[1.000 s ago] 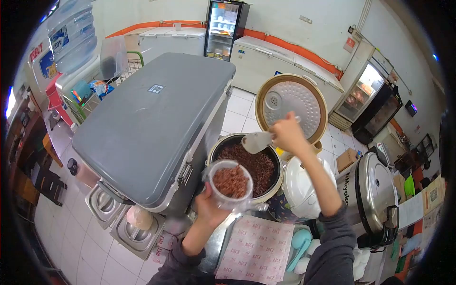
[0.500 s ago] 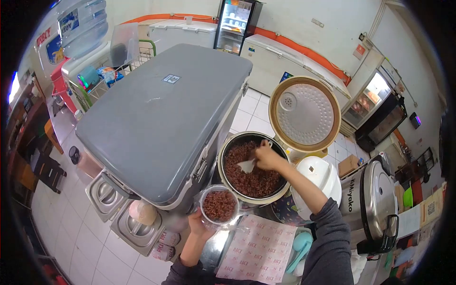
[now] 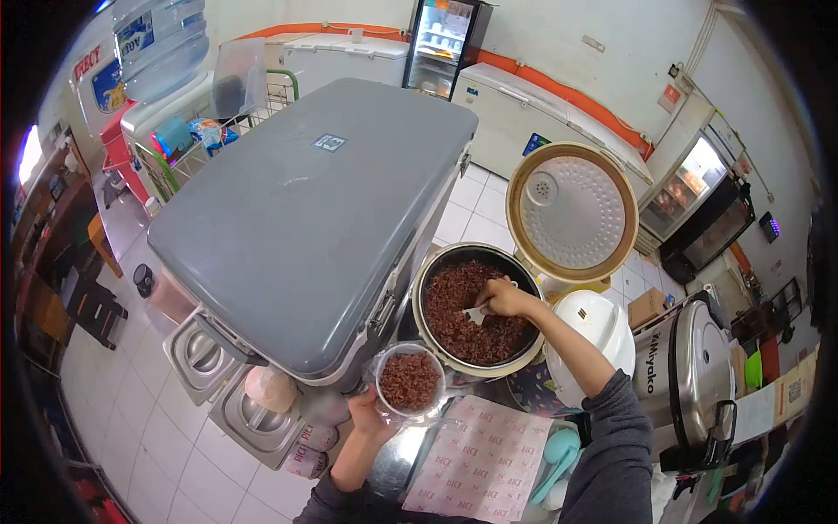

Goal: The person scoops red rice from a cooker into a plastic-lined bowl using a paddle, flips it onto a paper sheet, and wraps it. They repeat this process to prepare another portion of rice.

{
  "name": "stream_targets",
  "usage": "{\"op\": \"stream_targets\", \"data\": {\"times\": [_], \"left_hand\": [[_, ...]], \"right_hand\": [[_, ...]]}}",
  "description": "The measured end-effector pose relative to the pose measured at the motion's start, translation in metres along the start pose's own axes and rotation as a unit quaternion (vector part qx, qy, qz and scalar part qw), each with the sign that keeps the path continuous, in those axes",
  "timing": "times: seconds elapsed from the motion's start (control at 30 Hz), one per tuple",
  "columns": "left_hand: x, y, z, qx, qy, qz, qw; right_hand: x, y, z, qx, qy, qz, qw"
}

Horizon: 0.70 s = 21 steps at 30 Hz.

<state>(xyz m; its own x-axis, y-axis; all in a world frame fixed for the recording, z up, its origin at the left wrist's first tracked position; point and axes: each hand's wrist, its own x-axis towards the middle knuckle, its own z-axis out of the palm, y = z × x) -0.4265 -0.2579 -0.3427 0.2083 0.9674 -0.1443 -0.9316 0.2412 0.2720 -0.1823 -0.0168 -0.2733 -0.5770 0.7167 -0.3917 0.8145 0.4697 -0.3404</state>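
Note:
My left hand (image 3: 368, 419) is wrapped round the side of a clear plastic bowl (image 3: 440, 395). Dark reddish cooked rice (image 3: 408, 380) fills it, and thin clear plastic shows about its outside. Just beyond stands an open rice cooker (image 3: 425, 330) with more of this rice (image 3: 458, 293) inside. My right hand (image 3: 509, 299) reaches into the cooker, closed on the handle of a white rice paddle (image 3: 475, 315). The paddle's tip is down in the rice and partly hidden. The cooker's round lid (image 3: 576, 218) is swung up behind the pot.
A large grey cooler box (image 3: 305, 210) stands at the left. Lidded steel pans (image 3: 202, 358) sit below it. Printed paper sheets (image 3: 480, 458) and a turquoise scoop (image 3: 559, 450) lie in front. Another large cooker (image 3: 681, 367) and a white lidded container (image 3: 587, 336) are at right.
My right hand has moved lower and nearer in the pot, with the paddle's blade now sunk more into the rice. The view has shifted slightly; my left hand still holds the bowl.

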Motion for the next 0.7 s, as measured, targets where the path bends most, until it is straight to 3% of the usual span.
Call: {"op": "stream_targets", "data": {"times": [0.1, 0.23, 0.27, 0.37, 0.53, 0.7], "left_hand": [[-0.006, 0.012, 0.028, 0.024, -0.012, -0.002, 1.0], [0.003, 0.016, 0.068, 0.039, -0.009, -0.016, 0.999], [0.007, 0.015, 0.077, 0.038, -0.008, -0.025, 0.999], [0.026, 0.006, 0.108, 0.056, -0.024, -0.034, 0.998], [0.069, -0.018, 0.145, -0.022, -0.016, -0.046, 0.999], [0.111, -0.029, 0.154, -0.036, -0.027, -0.028, 0.999]], "right_hand": [[-0.018, 0.0, -0.01, -0.002, 0.051, -0.007, 0.999], [-0.044, -0.005, -0.034, 0.115, 0.077, 0.026, 0.99], [-0.058, -0.015, -0.045, 0.12, 0.103, 0.071, 0.985], [-0.083, -0.022, -0.07, 0.095, 0.185, 0.07, 0.976], [-0.133, -0.076, -0.092, -0.203, 0.363, -0.033, 0.909], [-0.158, -0.137, -0.044, -0.281, 0.316, 0.11, 0.9]]}}
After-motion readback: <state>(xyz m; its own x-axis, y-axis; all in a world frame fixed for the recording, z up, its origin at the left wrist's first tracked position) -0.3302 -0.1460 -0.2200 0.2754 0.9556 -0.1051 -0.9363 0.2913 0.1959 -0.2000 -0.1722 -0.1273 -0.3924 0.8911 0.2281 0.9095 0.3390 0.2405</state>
